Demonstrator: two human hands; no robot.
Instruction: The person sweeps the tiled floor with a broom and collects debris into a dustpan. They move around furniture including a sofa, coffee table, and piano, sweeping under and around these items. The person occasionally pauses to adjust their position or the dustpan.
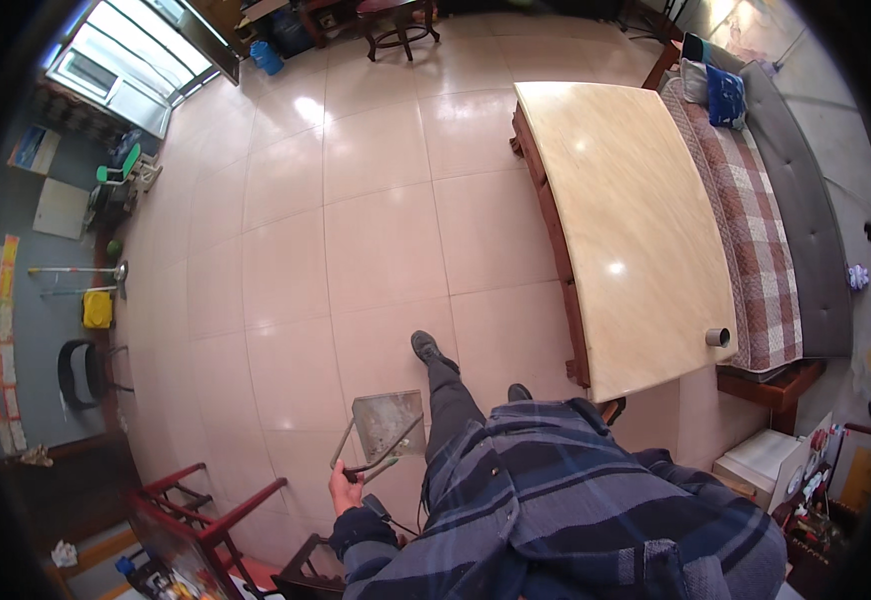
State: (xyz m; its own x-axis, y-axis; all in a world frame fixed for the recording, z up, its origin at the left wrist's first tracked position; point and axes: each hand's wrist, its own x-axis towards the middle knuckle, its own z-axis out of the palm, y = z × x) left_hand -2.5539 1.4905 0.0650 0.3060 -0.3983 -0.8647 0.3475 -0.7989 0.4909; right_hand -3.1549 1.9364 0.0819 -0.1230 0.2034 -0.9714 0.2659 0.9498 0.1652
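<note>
My left hand (345,489) grips the bent metal handle of a dustpan (390,412). The flat pan hangs low at my left side, by my trouser leg, with bits of debris on its surface. A thin rod with a green end (383,471) shows beside the handle; I cannot tell whether my hand holds it too. My right hand is out of view, on the far side of my checked jacket.
To my right stands a marble-topped table (630,225) with a metal cup (717,337) near its corner. Behind it is a grey sofa (803,225). A red wooden chair (210,525) stands at lower left. Along the left wall are a yellow container (98,310) and a green chair (122,166).
</note>
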